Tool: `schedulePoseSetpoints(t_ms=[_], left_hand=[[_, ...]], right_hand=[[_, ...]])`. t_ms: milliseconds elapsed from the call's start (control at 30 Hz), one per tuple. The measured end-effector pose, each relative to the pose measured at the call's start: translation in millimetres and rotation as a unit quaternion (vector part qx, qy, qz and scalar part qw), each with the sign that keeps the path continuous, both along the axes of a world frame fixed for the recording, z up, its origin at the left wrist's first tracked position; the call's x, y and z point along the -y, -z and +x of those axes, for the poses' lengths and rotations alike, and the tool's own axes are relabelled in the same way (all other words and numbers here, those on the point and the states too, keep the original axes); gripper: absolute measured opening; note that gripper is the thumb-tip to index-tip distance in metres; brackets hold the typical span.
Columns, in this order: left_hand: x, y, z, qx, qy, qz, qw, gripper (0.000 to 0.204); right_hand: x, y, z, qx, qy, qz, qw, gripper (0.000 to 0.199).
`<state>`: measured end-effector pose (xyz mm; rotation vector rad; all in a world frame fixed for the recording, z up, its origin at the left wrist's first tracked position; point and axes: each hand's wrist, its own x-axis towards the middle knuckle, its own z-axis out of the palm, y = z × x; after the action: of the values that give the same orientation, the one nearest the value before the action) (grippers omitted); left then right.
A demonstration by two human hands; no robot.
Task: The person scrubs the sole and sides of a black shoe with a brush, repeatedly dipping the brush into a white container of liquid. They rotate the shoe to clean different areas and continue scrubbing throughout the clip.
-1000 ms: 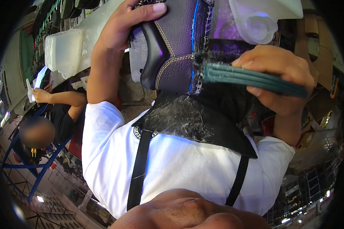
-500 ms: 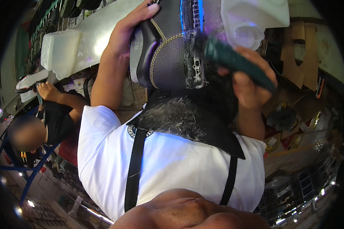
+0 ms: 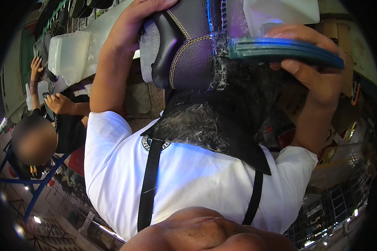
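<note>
A person in a white T-shirt [image 3: 197, 184] w/ a black apron [image 3: 222, 125] works on a dark purple-black leather shoe upper w/ tan contrast stitching [image 3: 188, 46], held up near the top of the head view. The left hand [image 3: 132, 25] wraps over the shoe's heel end, fingers curled round it at the top edge, grip closed on the leather. Just right of that hand, the right hand [image 3: 318, 71] closes round a flat teal-green tool handle [image 3: 280, 48], thumb below, fingers above; its left tip touches the shoe's edge, where pale frayed fibres [image 3: 218, 71] hang. Whether the tool is a brush or a file can't be told. More pale fluff speckles the apron bib [image 3: 192, 125] below both hands.

Well left of the left hand, a co-worker in a black top [image 3: 71, 131] sits low, one hand [image 3: 59, 103] on small items and the other hand [image 3: 36, 67] raised by translucent plastic tubs [image 3: 71, 54] on a bench [image 3: 104, 29]. A blue metal frame [image 3: 37, 188] stands below that co-worker. A white plastic container [image 3: 280, 12] sits above the right hand. Cardboard boxes [image 3: 339, 154] lie to the lower right.
</note>
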<state>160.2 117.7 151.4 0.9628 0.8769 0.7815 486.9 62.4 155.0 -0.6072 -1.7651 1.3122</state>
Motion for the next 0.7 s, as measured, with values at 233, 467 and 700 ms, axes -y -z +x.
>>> schedulePoseSetpoints(t_ms=[233, 467, 700], left_hand=[[-4.3, 6.4, 1.0, 0.012, -0.011, -0.026, 1.0, 0.075], [-9.4, 12.8, 1.9, -0.001, -0.062, -0.079, 0.995, 0.058], [-4.0, 9.8, 4.5, -0.013, -0.1, -0.114, 0.988, 0.043]], right_hand=[[-4.4, -20.7, 6.2, 0.039, -0.086, 0.033, 0.995, 0.034], [-12.6, -57.4, 14.2, 0.192, -0.111, 0.196, 0.955, 0.03], [-21.3, -92.5, 16.1, 0.296, -0.12, 0.258, 0.912, 0.025]])
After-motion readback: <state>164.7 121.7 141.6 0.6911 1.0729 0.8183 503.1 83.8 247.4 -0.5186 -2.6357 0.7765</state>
